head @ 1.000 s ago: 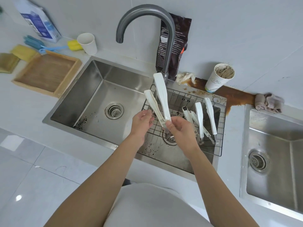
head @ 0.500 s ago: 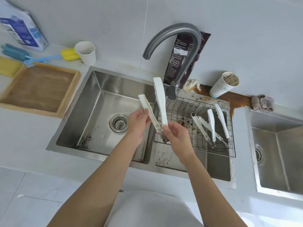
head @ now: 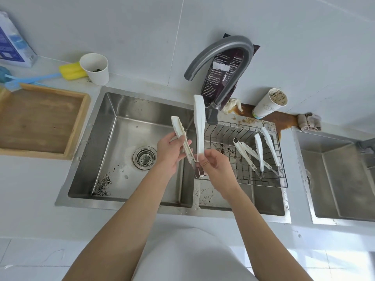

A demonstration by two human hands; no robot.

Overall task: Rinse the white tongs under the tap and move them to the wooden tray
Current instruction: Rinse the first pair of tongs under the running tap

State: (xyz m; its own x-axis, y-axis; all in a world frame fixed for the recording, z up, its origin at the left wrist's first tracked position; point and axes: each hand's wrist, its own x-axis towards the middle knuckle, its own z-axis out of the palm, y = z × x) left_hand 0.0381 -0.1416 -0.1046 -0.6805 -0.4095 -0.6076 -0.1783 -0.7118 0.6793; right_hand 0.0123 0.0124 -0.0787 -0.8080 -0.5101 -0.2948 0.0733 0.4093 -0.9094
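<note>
I hold a pair of white tongs [head: 199, 126] spread in a V over the sink divider, tips pointing up. My left hand [head: 169, 153] grips the left arm of the tongs. My right hand [head: 215, 169] pinches the right arm near the hinge. The grey curved tap [head: 221, 57] arches above, its spout to the upper left of the tongs; no water shows. The wooden tray [head: 79, 122] lies on the counter at the far left with nothing visible in it. Two more pairs of white tongs [head: 258, 153] rest in the wire rack [head: 284, 179] over the right basin.
The steel sink [head: 113, 122] has a drain and dark grit on its floor. A white paper cup [head: 95, 67], yellow sponge brush [head: 71, 71] and blue box [head: 12, 43] sit behind the tray. A dirty cup [head: 269, 103], brown spill, dark bag and grey cloth [head: 309, 121] line the back ledge. A second sink [head: 334, 179] lies at right.
The view has swung to the right and pulled back, so the tray and tap sit differently in the frame. My hands keep the same hold on the tongs, now over the sink divider.
</note>
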